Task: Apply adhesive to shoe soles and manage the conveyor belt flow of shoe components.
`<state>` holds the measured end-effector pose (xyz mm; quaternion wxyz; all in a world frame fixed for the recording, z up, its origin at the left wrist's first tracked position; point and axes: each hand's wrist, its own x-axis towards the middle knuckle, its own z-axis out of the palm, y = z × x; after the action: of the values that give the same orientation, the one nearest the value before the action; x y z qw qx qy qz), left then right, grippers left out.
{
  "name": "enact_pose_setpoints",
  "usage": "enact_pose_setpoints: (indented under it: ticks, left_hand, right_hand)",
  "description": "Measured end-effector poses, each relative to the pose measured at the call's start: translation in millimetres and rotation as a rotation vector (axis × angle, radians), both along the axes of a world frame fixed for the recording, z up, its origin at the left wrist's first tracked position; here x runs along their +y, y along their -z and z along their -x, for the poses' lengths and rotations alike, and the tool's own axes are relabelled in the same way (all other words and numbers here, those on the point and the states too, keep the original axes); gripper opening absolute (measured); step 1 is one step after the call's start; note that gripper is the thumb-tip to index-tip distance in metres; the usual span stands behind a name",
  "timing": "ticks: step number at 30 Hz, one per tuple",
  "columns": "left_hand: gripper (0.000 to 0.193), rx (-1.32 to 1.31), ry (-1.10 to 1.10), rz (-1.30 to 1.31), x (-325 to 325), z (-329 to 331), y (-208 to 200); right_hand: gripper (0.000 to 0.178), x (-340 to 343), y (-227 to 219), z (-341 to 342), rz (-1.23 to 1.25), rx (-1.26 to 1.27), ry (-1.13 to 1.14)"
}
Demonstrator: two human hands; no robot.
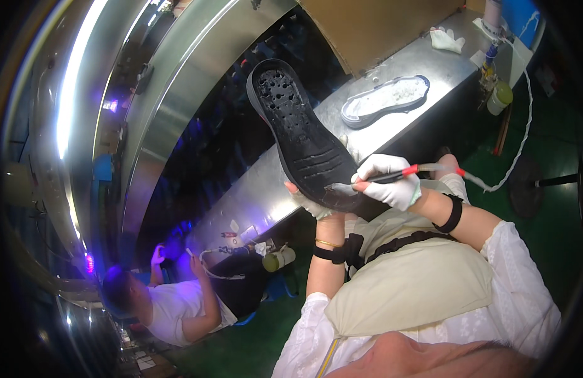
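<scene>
A black shoe sole (307, 135) is tilted up in front of me, its inner face showing round holes at the far end and ridges across the middle. Around its near end, my left hand (312, 203) in a white glove grips it from the left and below; part of that hand is hidden behind the sole. My right hand (392, 183), gloved with bare fingertips, pinches a brush (397, 175) with a dark handle and red bands, joined to a tube. The bristles touch the sole's inner surface near its close end.
Another sole (384, 101) with a white inside lies on the metal bench (241, 208). Farther right are a white glove (447, 41), a yellow-green canister (500, 99) and a white hose (524, 138). At lower left a co-worker (178, 309) sits beside the bench.
</scene>
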<state>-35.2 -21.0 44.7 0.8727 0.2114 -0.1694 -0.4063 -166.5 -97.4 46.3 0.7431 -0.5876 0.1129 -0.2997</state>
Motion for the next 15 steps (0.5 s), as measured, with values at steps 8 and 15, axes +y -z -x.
enact_pose_setpoints:
  ticks: [8,15]
  left_hand:
    - [0.093,0.01,0.149,0.045,2,-9,5]
    - [0.094,0.03,0.22,-0.003,3,-14,4]
  right_hand:
    - [0.008,-4,1,-2,-0.049,0.011,-0.045]
    - [0.011,-9,-14,5,-0.32,0.319,-0.374]
